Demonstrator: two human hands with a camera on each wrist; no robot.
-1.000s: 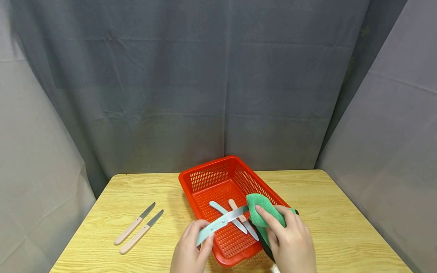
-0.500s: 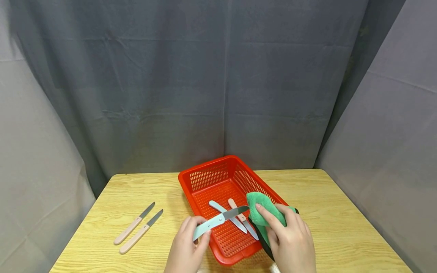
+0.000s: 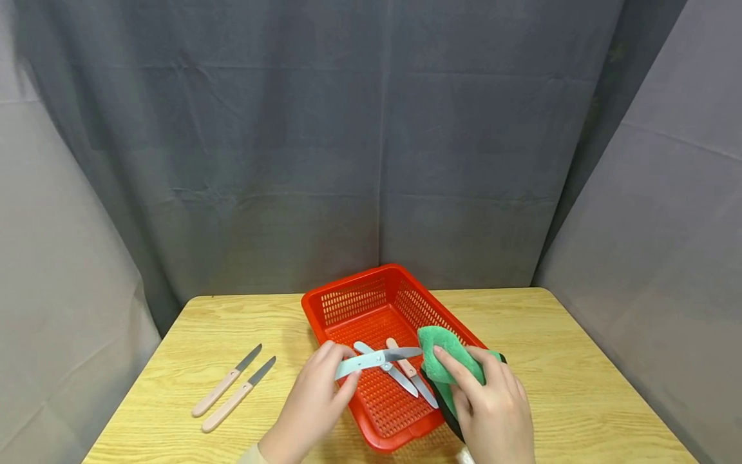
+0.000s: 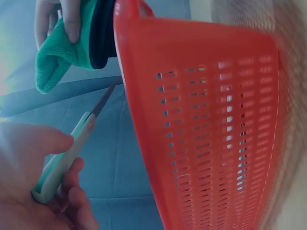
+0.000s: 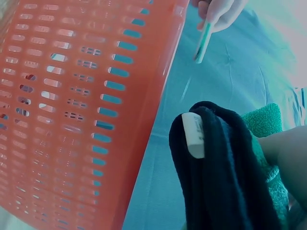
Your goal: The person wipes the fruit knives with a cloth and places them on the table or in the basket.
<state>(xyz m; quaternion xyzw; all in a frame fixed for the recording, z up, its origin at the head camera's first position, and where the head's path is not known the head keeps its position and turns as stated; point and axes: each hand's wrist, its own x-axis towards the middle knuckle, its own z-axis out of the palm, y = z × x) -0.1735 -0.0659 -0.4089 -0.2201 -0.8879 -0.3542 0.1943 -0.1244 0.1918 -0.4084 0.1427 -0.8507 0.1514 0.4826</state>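
While the left hand (image 3: 319, 390) pinches a mint-handled knife (image 3: 375, 358) between thumb and curled fingers, the blade points right, away from those fingers, its long axis nearly level, with its tip at or just beside the green cloth (image 3: 453, 348) that the right hand (image 3: 497, 406) grips; whether they touch cannot be told. Below both hands' fingers sits the red plastic basket (image 3: 382, 444), holding a second mint-handled knife (image 3: 404, 383) and a pink-handled knife (image 3: 411, 372); two more pink-handled knives (image 3: 241, 392) lie on the wood-grain table (image 3: 585, 393), left of the left fingers.
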